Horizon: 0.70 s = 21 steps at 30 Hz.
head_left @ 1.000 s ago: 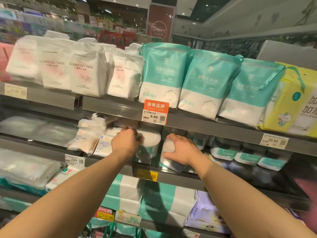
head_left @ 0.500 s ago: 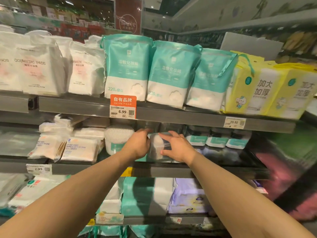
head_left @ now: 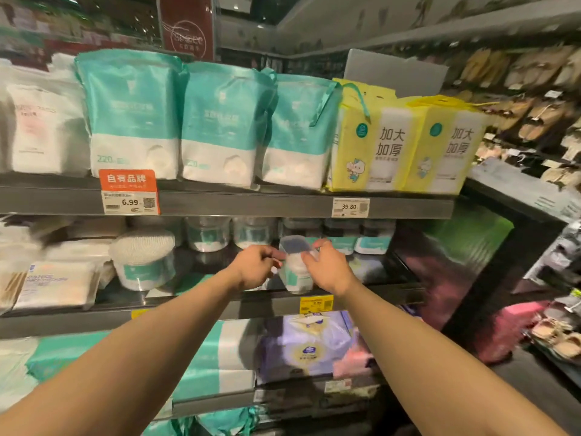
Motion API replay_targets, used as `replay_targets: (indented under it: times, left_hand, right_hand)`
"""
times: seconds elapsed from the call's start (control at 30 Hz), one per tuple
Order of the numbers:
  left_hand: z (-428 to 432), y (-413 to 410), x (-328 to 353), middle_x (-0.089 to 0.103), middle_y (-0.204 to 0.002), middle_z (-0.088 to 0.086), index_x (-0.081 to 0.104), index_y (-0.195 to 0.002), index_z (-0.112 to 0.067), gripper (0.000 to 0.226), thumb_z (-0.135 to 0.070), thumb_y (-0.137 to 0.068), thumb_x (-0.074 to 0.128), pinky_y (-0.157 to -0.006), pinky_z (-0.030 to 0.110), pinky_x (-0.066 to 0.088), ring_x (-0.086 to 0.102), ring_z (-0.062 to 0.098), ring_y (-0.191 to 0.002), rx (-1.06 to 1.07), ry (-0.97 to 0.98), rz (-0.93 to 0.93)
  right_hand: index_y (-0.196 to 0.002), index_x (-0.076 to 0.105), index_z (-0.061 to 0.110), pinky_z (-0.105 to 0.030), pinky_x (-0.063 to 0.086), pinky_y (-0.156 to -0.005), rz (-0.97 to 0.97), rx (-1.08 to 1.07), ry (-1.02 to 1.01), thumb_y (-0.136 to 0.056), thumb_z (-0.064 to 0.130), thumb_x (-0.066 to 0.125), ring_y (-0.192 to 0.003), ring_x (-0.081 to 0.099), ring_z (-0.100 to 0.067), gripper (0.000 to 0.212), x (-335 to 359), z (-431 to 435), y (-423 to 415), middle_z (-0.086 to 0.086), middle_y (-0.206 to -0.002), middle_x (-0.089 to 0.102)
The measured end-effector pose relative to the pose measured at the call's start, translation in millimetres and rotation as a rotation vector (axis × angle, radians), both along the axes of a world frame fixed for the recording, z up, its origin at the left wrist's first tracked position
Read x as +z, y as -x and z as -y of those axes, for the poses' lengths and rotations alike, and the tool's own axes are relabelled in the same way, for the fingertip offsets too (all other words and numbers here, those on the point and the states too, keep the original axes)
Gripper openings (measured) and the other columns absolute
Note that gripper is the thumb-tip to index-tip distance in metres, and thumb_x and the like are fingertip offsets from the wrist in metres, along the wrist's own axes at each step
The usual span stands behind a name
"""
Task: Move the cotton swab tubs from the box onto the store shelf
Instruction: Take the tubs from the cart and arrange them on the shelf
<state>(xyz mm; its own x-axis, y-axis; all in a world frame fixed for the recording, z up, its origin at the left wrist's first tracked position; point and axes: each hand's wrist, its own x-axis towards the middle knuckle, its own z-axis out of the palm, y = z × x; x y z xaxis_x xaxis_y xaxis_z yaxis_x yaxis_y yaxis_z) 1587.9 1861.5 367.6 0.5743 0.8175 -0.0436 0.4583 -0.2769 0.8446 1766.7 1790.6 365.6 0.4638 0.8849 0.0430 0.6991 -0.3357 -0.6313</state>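
Both hands on one cotton swab tub (head_left: 294,269) at the middle shelf (head_left: 361,292) front edge, left hand (head_left: 256,267) pinching its side, right hand (head_left: 327,267) wrapped around it, likely steadying it upright for placement.

orange tag (head_left: 127,180) on the upper shelf's front edge, left end: "自有品牌"; white price label (head_left: 130,202) beneath it: "6.99". second price label (head_left: 351,207) toward the same edge's right end: "39.80". yellow packs (head_left: 390,143) on the upper shelf, right end: "加大加厚". teal bags (head_left: 133,121) on the same shelf, left part: "220". other print is too blurred to read.
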Motion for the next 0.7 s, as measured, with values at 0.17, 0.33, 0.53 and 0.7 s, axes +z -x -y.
replay_targets:
  times: [0.17, 0.33, 0.53, 0.7]
  left_hand:
    - [7.1, -29.7, -0.7, 0.071, -0.110, 0.013, 0.064, -0.120, -0.010, 0.035, 0.000, -0.097, 0.039, -0.050, 0.021, 0.047, 0.063, 0.027, -0.079, 0.087, 0.021, 0.024]
    - [10.2, -46.2, 7.0, 0.057, -0.139, 0.012, 0.041, -0.149, -0.006, 0.053, 0.004, -0.098, 0.037, -0.083, 0.034, 0.056, 0.061, 0.033, -0.114, 0.017, -0.007, -0.014]
    - [15.6, -70.5, 6.9, 0.058, -0.117, 0.003, 0.036, -0.150, -0.010, 0.055, 0.008, -0.099, 0.027, -0.042, 0.019, 0.037, 0.045, 0.018, -0.069, 0.048, 0.170, 0.059]
    - [16.7, -96.2, 2.6, 0.060, -0.100, 0.000, 0.046, -0.143, -0.013, 0.056, 0.010, -0.096, 0.026, -0.052, 0.024, 0.035, 0.044, 0.022, -0.072, 0.011, 0.233, 0.085]
  right_hand:
    - [-0.122, 0.066, 0.021, -0.036, 0.050, -0.097, -0.071, -0.052, -0.089, -0.099, 0.030, 0.059, -0.113, 0.065, -0.029, 0.025, 1.0, 21.7, -46.4, -0.009, -0.118, 0.073]
    - [-0.121, 0.059, 0.023, -0.039, 0.056, -0.085, -0.172, -0.022, -0.086, -0.080, 0.066, 0.070, -0.095, 0.066, -0.021, 0.061, 5.7, 36.2, -57.6, 0.001, -0.106, 0.070]
    - [-0.145, 0.053, 0.022, -0.035, 0.047, -0.105, -0.048, 0.039, -0.043, -0.082, 0.055, 0.074, -0.121, 0.060, -0.023, 0.074, 0.9, 44.3, -76.5, -0.006, -0.129, 0.065]
    - [-0.134, 0.058, 0.014, -0.029, 0.047, -0.098, -0.074, -0.115, -0.023, -0.096, 0.033, 0.066, -0.115, 0.063, -0.025, 0.043, 6.6, 53.9, -109.7, -0.005, -0.125, 0.068]
